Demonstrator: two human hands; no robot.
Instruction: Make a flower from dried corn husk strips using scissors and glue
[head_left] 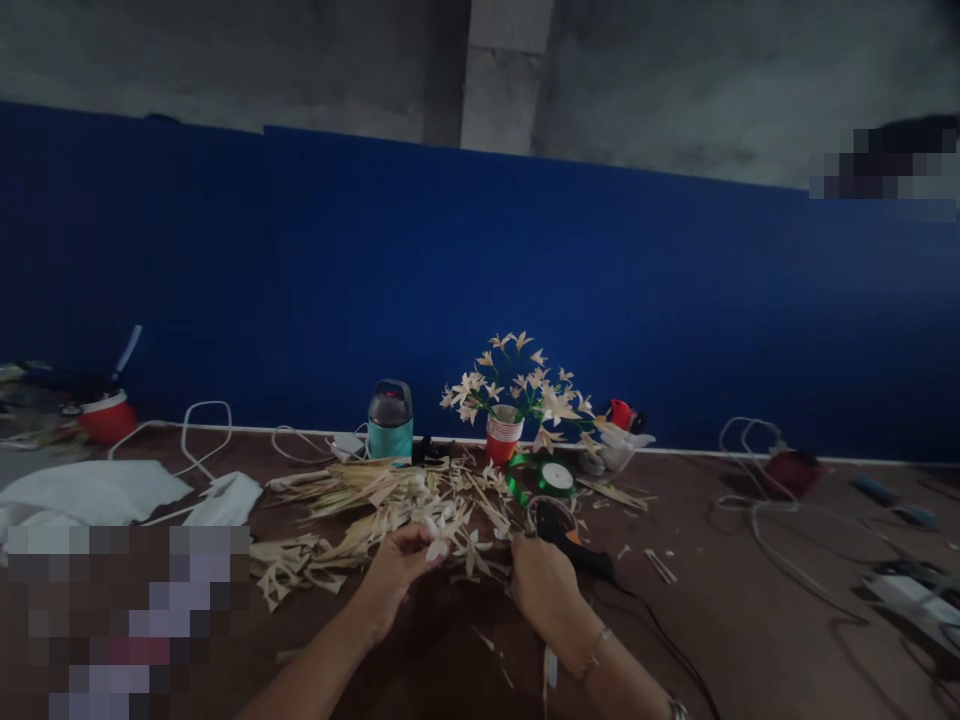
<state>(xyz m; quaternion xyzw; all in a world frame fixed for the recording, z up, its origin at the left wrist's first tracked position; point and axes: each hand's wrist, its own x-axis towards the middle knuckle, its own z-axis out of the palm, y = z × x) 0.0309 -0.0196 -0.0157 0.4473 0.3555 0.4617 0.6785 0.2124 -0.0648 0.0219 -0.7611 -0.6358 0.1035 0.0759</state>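
Observation:
My left hand [401, 570] pinches a small pale flower [437, 548] between thumb and fingers. It looks made of dried husk. Close by on its right, my right hand [546, 590] has its fingers curled in, and the hand's back hides what they hold, if anything. A star-shaped pale flower [472, 553] lies between both hands. Just beyond the right hand is a black glue gun [581, 553] with its cord trailing right. Cut husk strips [390, 490] are heaped in front of the left hand. Behind them, a red cup [504, 438] holds several finished pale flowers [536, 385] on green stems.
A green ribbon roll [556, 479] lies beside the cup. A teal device with a dark top [391, 425] stands at the back. White cloth [97, 490] lies left; cables and a white power strip [919, 600] lie right. A blue partition [450, 270] borders the brown table [712, 620].

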